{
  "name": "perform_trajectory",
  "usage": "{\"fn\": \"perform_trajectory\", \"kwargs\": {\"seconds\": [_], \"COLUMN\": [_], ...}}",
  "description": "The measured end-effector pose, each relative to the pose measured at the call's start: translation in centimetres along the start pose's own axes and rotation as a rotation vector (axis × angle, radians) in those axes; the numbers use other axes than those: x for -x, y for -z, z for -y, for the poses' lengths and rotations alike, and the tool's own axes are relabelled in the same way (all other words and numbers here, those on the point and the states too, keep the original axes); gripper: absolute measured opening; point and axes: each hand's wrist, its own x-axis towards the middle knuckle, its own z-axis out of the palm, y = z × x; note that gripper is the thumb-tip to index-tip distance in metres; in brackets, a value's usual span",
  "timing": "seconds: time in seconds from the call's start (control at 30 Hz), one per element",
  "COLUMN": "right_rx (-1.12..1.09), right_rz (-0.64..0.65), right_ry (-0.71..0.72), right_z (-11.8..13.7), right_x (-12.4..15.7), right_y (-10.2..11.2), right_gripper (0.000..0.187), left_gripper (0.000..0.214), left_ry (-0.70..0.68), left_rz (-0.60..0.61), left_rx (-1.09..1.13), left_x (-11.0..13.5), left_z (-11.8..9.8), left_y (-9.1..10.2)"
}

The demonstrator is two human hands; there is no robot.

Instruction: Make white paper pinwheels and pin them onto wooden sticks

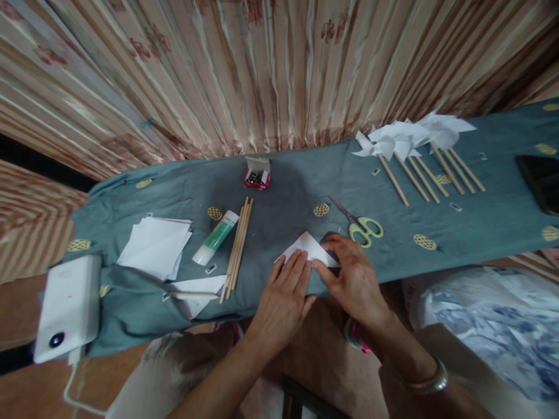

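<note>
In the head view, the step in hand appears to be folding: a white paper sheet doubled into a triangle (306,243) lies on the blue-green cloth with yellow pineapple motifs (288,174), just left of the metal-bladed scissors with pale green handles (354,221) and nearer the person. The left hand (283,291) lies flat on the triangle, fingers nearly together and pressing down. The right hand (358,279) has its thumb and forefinger at the triangle's right corner; whether they pinch it cannot be told. The next move seems to call for lining up the edges and running a finger firmly along the crease while the left hand steadies the sheet.

Well left of the scissors lie a stack of white square paper (152,247) and slim bare wooden sticks (238,250); white paper pinwheels on sticks (404,139) lie to their upper right.

As for writing, the white glue stick with a green label (215,238), left of the scissors, shows no legible lettering. The small open red-and-white box of metal pins (258,163), up and left of them, carries no readable brand either.
</note>
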Motion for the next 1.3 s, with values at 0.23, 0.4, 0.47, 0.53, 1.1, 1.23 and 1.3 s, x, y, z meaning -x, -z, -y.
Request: {"fn": "perform_trajectory", "kwargs": {"seconds": [0.23, 0.4, 0.47, 0.53, 1.1, 1.23, 1.3], "right_rx": [-0.047, -0.073, -0.089, -0.105, -0.219, -0.272, -0.310], "right_rz": [0.031, 0.055, 0.064, 0.071, 0.028, 0.037, 0.042], "right_ry": [-0.009, -0.016, -0.008, 0.001, -0.077, -0.095, -0.111], "right_z": [-1.1, -2.1, -2.3, -2.5, -1.5, -1.1, -0.9], "right_x": [0.7, 1.2, 1.3, 1.5, 0.1, 0.0, -0.2], "right_y": [0.5, 1.2, 1.4, 1.5, 1.0, 0.4, 0.5], "right_gripper": [0.029, 0.026, 0.026, 0.027, 0.014, 0.006, 0.006], "left_gripper": [0.049, 0.044, 0.043, 0.041, 0.029, 0.026, 0.027], "left_ry": [0.017, 0.059, 0.068, 0.074, 0.084, 0.105, 0.115], "left_rz": [-0.051, -0.108, -0.116, -0.125, -0.200, -0.204, -0.224], "left_rx": [0.079, 0.036, 0.014, 0.000, -0.034, -0.008, 0.007], "left_x": [0.8, 2.2, 2.6, 2.9, 2.6, 2.4, 2.1], "left_z": [1.4, 2.9, 3.3, 3.5, 3.4, 3.4, 3.3], "left_y": [1.0, 2.1, 2.3, 2.4, 2.5, 2.7, 2.9]}}
